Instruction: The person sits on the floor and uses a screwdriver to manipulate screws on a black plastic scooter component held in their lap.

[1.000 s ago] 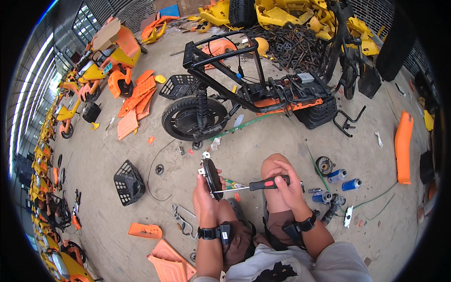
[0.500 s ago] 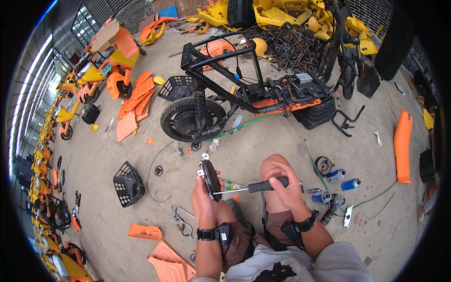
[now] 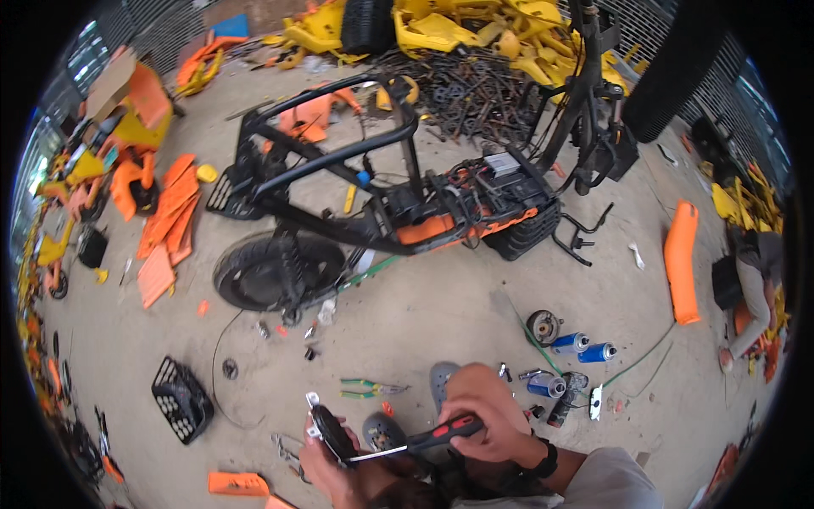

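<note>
My left hand (image 3: 326, 468) is closed round a dark, flat, rounded part (image 3: 331, 431) with pale metal tabs at its edge; its exact kind does not show. In my right hand (image 3: 502, 417) is a screwdriver (image 3: 451, 430) with a black and red handle. Its shaft points left, and the tip meets the lower end of the dark part or lies right by it. Both hands are low in the picture, above my grey clogs (image 3: 383, 431). Green-handled pliers (image 3: 373, 388) lie on the floor beyond them.
Ahead stands a stripped black scooter frame (image 3: 331, 161). To the right are blue spray cans (image 3: 570, 343), a power tool (image 3: 570, 399) and an orange panel (image 3: 681, 263). A black basket (image 3: 182, 399) lies left. Another person (image 3: 755, 288) crouches at the far right.
The view has shifted, so the scooter frame appears larger and further left. My hands, with the part and the screwdriver, appear lower and further left. A person has come into view at the right.
</note>
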Demonstrator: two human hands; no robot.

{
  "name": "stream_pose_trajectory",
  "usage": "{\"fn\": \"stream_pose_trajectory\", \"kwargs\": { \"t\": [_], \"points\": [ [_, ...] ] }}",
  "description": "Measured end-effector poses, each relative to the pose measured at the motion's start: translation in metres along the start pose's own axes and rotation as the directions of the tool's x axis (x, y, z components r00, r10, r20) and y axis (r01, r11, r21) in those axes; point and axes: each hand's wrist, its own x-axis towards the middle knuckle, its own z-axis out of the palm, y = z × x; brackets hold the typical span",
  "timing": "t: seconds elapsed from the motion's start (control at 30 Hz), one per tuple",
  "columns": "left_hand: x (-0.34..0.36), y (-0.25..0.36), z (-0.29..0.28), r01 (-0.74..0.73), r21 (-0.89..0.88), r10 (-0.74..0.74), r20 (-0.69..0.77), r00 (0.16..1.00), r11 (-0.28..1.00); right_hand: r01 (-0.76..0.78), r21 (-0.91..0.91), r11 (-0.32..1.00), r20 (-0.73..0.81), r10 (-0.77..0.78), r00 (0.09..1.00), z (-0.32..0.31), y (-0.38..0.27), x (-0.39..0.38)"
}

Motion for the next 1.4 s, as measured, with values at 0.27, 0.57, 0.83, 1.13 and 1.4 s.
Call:
{"fn": "stream_pose_trajectory", "kwargs": {
  "t": [0.27, 0.57, 0.83, 1.13, 1.4],
  "points": [
    [0.019, -0.001, 0.029, 0.252, -0.374, -0.333, -0.171, 0.927, 0.892, -0.006, -0.454, 0.891, -0.096, -0.042, 0.995, 0.0, -0.062, 0.016],
    [-0.035, 0.004, 0.063, 0.033, -0.214, -0.022, 0.055, 0.998, 0.976, 0.241, -0.218, 0.946, -0.327, -0.303, 0.895, -0.011, -0.023, -0.042],
    [-0.07, 0.026, 0.054, -0.2, -0.088, 0.213, 0.177, 0.961, 0.976, 0.25, 0.339, 0.907, -0.308, -0.144, 0.94, -0.011, -0.036, -0.083],
    [-0.149, 0.072, 0.066, -0.384, -0.092, 0.393, 0.114, 0.913, 0.919, 0.3, 0.44, 0.846, -0.154, -0.259, 0.954, -0.004, -0.041, -0.162],
    [-0.177, 0.092, 0.044, -0.366, -0.113, 0.379, 0.134, 0.916, 0.924, 0.276, 0.348, 0.896, -0.132, -0.245, 0.96, 0.013, -0.036, -0.176]
  ]
}}
